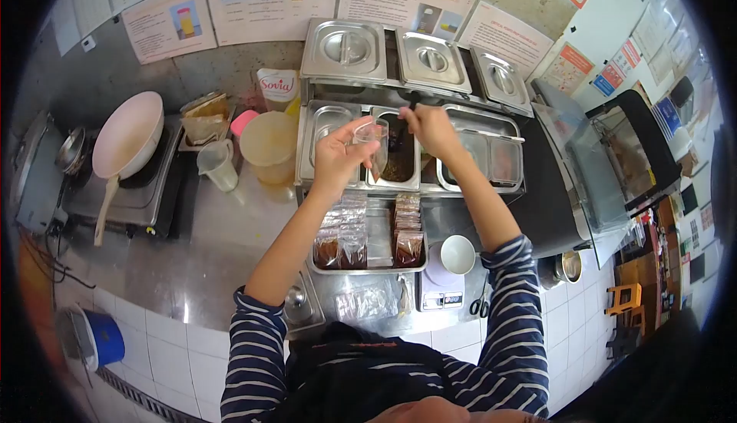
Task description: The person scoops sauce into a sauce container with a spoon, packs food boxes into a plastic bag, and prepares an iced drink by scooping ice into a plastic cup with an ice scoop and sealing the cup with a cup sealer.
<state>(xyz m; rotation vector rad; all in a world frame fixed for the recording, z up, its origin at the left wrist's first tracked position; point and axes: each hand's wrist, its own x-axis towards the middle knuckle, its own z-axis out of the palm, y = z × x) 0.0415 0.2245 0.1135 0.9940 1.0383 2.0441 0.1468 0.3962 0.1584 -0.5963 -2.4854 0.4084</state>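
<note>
From the left hand (340, 156) hangs — apparently — a bag (378, 160).

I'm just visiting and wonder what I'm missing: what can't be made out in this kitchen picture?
All in the head view:
- Exact form of the clear plastic item in the left hand: fingers partly cover it.
- Contents beneath the three rear rectangular steel lids: lids hide them.
- Reading on the white kitchen scale: too small.
- Fine print on the white paper posters: too small, blurred.
</note>
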